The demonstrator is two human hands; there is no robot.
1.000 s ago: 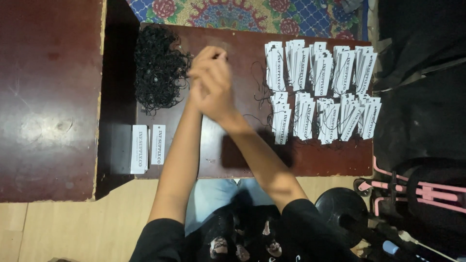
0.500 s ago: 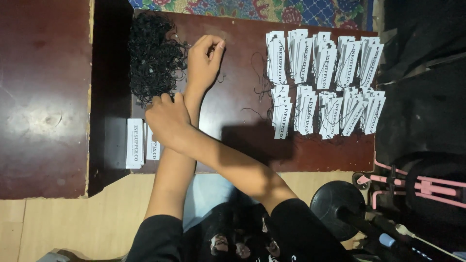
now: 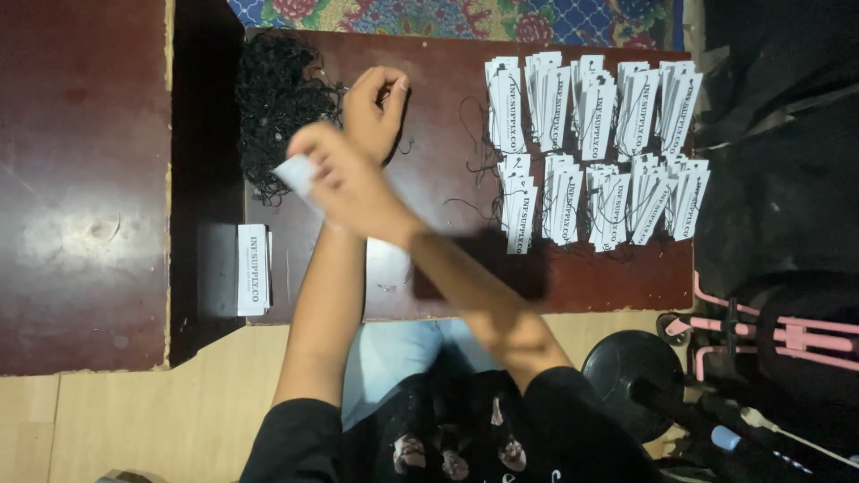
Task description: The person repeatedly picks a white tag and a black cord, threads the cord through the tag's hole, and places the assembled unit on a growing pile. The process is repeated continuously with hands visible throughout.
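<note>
White paper tag lifted over a dark red-brown wooden desk (image 3: 429, 268)

The right hand (image 3: 344, 179), blurred and crossing over the left forearm, pinches a small white rectangular paper tag (image 3: 297, 173) by one edge: it looks light, thin and easily creased. The left hand (image 3: 376, 107), at 12 o'clock from it, curls loosely near the tangled heap of thin black string loops (image 3: 277, 98); whether it holds a strand I cannot tell. Strung tags (image 3: 595, 148) lie in rows at 3 o'clock, a plain stack (image 3: 253, 268) at 7.
</note>
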